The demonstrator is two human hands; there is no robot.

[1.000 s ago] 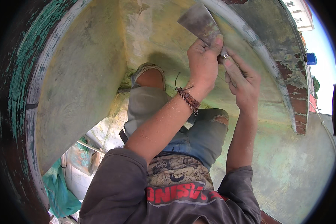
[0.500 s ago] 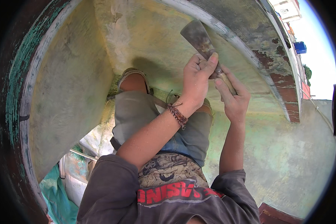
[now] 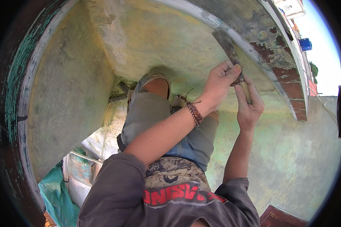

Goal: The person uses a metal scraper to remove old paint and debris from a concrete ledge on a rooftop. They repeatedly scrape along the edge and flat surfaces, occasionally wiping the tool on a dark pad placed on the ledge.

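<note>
A broad curved surface (image 3: 151, 41), pale yellow-green and chalky, filled most of the view and arched over the person. Along its upper right ran a weathered rim (image 3: 276, 56) with a white stripe and patches of dark and red-brown flaking paint. At the far left a dark edge with cracked green paint (image 3: 13, 87) bent round the picture. Lower right spread a faded green wall (image 3: 291, 159).

The person wore a grey long-sleeved shirt (image 3: 121, 193) with a red print and denim shorts (image 3: 159, 117), one bare knee (image 3: 157, 85) raised toward the curved surface. Below left lay teal sheeting (image 3: 53, 193) and pale, cluttered items too blurred to tell apart.

The left hand (image 3: 218, 85), a braided cord bracelet (image 3: 195, 113) at its wrist, was clamped on a scraper (image 3: 228, 47) where the blade met the handle, fingers curled tight over it. The right hand (image 3: 250, 104) sat just below and touching, its grip closed round the pale handle's lower end. The scraper's flat, dark metal blade pointed up and left, its tip lying against the curved surface just beside the white stripe of the rim.

A small blue object (image 3: 305, 43) showed far off at upper right against bright sky.
</note>
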